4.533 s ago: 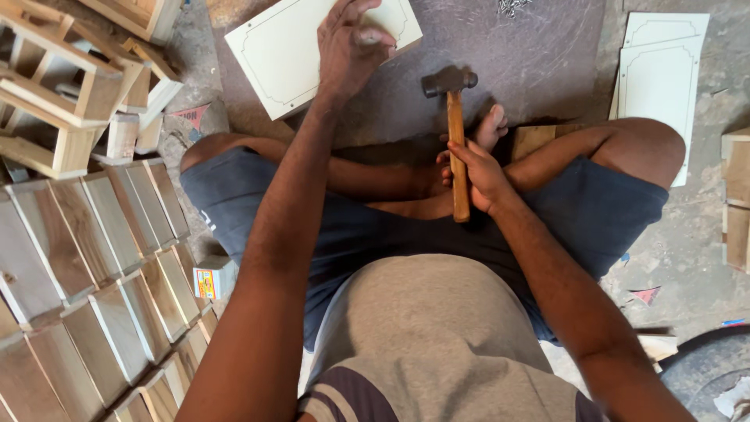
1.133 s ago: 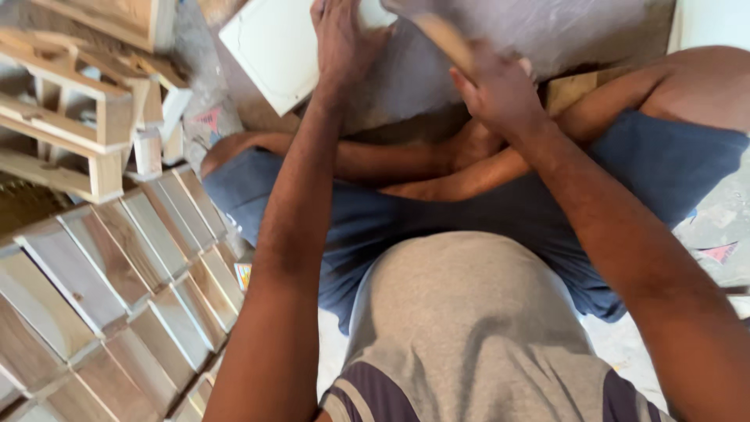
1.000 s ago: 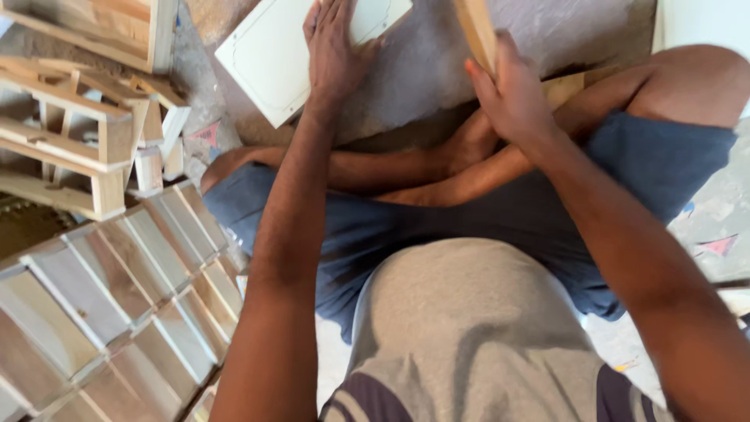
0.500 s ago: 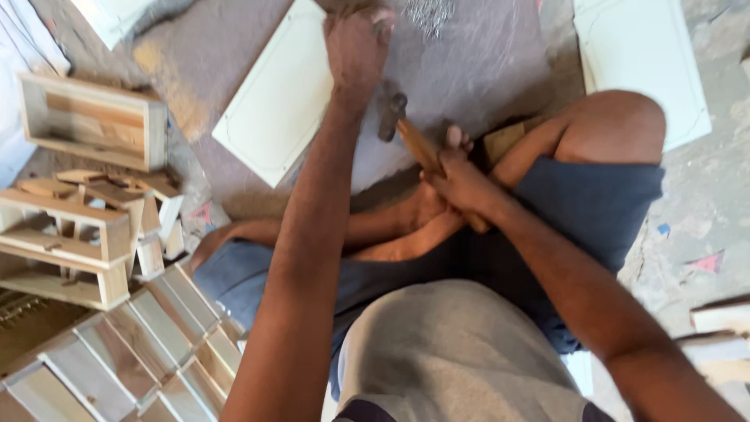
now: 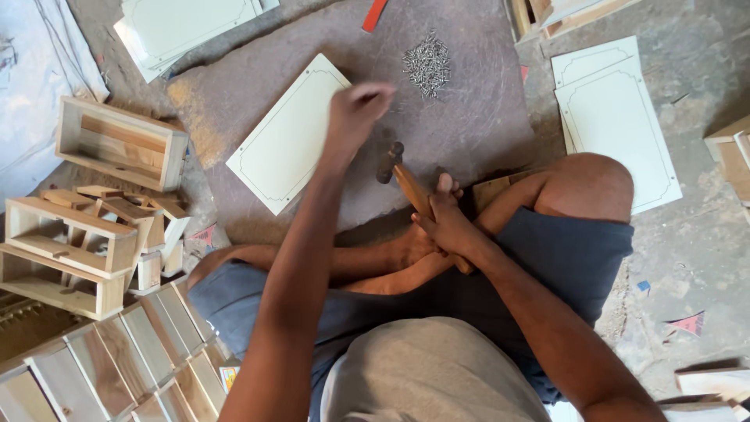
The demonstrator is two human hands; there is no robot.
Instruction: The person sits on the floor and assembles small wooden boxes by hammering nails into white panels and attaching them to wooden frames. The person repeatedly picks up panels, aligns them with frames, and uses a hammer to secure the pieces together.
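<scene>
I sit cross-legged on the floor. My right hand [image 5: 447, 225] grips the wooden handle of a hammer [image 5: 400, 173], whose dark head rests low over the stone slab [image 5: 469, 117]. My left hand [image 5: 357, 112] is blurred, fingers curled, hovering above the slab between a white rectangular panel [image 5: 291, 133] and a pile of small nails [image 5: 426, 62]. I cannot tell whether the left hand holds anything.
Open wooden box frames [image 5: 117, 142] [image 5: 62, 254] stand at the left, with a row of wooden slats [image 5: 117, 359] below them. More white panels lie at the top left [image 5: 187, 23] and right [image 5: 613, 117]. Wood offcuts sit at the far right [image 5: 730, 156].
The view has tilted up, showing more floor. My left hand has lifted off the white panel and moved right toward the nails. The hammer has come down from a raised position to the slab.
</scene>
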